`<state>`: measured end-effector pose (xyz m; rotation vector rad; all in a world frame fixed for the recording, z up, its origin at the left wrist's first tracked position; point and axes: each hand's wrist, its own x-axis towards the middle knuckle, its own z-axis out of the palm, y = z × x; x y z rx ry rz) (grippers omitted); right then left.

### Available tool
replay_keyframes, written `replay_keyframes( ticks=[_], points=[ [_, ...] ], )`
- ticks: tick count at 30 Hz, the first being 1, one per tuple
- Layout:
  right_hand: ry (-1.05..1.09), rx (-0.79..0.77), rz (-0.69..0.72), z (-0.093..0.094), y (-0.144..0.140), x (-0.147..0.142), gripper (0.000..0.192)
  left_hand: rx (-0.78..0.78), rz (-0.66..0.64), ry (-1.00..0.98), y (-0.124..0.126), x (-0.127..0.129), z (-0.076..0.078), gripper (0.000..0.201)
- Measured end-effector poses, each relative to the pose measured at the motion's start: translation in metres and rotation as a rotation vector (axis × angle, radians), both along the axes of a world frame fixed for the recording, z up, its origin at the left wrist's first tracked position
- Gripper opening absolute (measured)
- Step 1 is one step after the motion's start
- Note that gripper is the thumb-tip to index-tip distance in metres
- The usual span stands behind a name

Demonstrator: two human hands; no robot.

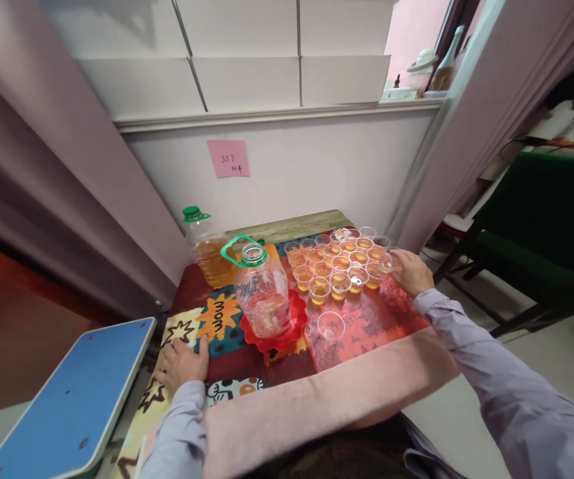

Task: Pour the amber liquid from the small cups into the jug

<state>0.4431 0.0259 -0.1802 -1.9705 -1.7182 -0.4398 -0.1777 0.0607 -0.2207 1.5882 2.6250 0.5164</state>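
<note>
My left hand (183, 364) lies on the patterned tablecloth with its fingers spread, holding nothing. My right hand (413, 273) is at the right edge of a group of clear plastic cups (340, 285), most with amber liquid in them. Its fingers close on one clear plastic cup (390, 262) there. In front of the group a single clear cup (331, 327) stands apart, seemingly without amber liquid. Between my hands an uncapped clear jug (263, 299) with a green handle stands on a red scalloped plate (298, 318), a little liquid at its bottom.
Behind the jug on the left is a capped jug (211, 258) of amber liquid. A pink cloth (336, 392) lies along the table's front edge. A blue-topped stool (70, 399) is at the left, a green chair (526, 219) at the right. A pink note (229, 158) sticks to the wall.
</note>
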Motion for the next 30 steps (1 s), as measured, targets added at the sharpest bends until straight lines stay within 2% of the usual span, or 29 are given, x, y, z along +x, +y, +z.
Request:
replay_keyframes(
  ticks=[12, 18, 22, 25, 27, 30],
  points=[
    [-0.176, -0.059, 0.063, 0.019, 0.004, -0.009, 0.056, 0.003, -0.005, -0.01, -0.002, 0.0, 0.0, 0.079],
    [-0.21, -0.071, 0.071, 0.021, 0.006, -0.017, 0.052, -0.008, -0.004, -0.008, -0.002, 0.001, 0.002, 0.078],
    [-0.16, -0.014, 0.084, 0.031, 0.001, -0.024, 0.048, -0.013, 0.005, -0.005, -0.003, 0.003, 0.004, 0.076],
    [0.054, 0.133, 0.056, 0.044, -0.014, -0.049, 0.045, -0.012, 0.006, 0.0, -0.004, 0.003, 0.003, 0.076],
    [0.346, 0.181, 0.098, 0.05, -0.03, -0.081, 0.053, -0.008, 0.009, 0.006, -0.004, 0.003, 0.001, 0.077],
    [0.866, 0.063, 0.359, 0.049, -0.059, -0.143, 0.057, -0.007, 0.01, 0.007, -0.004, 0.001, -0.003, 0.077]
  ],
)
